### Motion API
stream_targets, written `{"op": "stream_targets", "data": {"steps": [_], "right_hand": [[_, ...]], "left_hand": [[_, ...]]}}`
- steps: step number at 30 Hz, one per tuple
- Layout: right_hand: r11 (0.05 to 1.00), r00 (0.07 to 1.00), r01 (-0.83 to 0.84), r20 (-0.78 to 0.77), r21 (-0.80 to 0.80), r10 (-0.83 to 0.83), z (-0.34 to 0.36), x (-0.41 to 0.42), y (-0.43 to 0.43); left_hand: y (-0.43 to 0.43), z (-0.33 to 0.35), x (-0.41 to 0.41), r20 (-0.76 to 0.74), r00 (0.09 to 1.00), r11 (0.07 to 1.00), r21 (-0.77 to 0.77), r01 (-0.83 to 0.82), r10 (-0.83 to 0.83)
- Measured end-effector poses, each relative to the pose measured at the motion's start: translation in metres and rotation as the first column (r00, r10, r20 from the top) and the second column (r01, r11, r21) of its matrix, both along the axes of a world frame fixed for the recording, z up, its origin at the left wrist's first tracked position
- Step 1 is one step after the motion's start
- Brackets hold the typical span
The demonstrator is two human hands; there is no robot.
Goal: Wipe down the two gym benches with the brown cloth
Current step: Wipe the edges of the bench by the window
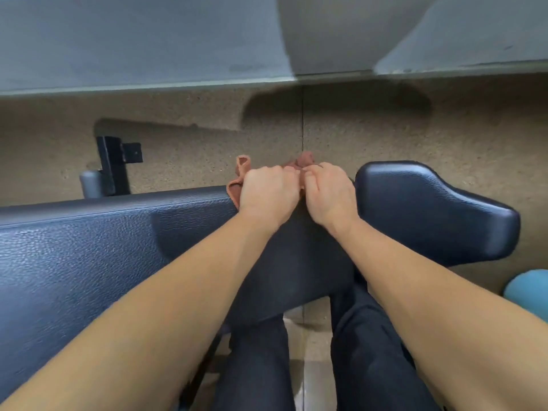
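Note:
A black padded gym bench [89,250] stretches across the view from the left, and its separate seat pad [427,209] lies to the right. The brown cloth [241,169] is bunched at the far edge of the long pad, near the gap between the two pads. My left hand [268,191] grips the cloth's left part with curled fingers. My right hand [327,192] pinches its right part, and a bit of cloth [305,158] shows above the fingers. Most of the cloth is hidden under both hands.
Beyond the bench lies a speckled tan floor [385,137] up to a grey wall base [148,84]. A black metal bench bracket [114,164] stands at the left. A teal ball [527,287] sits at the right edge. My dark-trousered legs [370,351] are below.

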State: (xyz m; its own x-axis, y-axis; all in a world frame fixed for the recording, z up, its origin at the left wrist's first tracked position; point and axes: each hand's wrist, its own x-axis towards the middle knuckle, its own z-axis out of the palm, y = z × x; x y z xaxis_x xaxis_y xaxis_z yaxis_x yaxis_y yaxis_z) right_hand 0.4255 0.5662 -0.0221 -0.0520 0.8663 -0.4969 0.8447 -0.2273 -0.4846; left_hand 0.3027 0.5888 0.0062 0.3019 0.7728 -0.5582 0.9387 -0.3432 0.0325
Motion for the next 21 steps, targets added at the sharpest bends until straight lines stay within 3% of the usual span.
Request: {"op": "stream_targets", "data": {"steps": [4,9,13,16,21], "right_hand": [[1.0,0.999,-0.008,-0.032,0.019,0.009,0.0,-0.015,-0.004],[0.999,0.998,0.042,-0.041,-0.019,-0.043,-0.044,0.017,0.005],[0.993,0.993,0.119,0.005,-0.012,-0.119,-0.066,0.046,0.0],[0.961,0.963,0.269,-0.002,-0.062,-0.27,-0.079,0.069,-0.011],[0.822,0.823,0.567,0.005,-0.049,-0.567,-0.074,0.064,-0.041]], "left_hand": [[-0.008,0.011,-0.021,-0.151,0.989,0.999,0.038,0.008,-0.002],[-0.003,-0.019,0.027,-0.068,0.996,0.998,0.041,-0.056,0.059],[0.0,-0.04,0.063,-0.05,0.999,0.999,0.05,-0.013,0.016],[0.001,-0.06,0.093,-0.004,0.999,0.999,0.035,0.042,-0.042],[-0.001,-0.084,0.109,0.047,0.976,0.974,0.08,0.211,-0.215]]}}
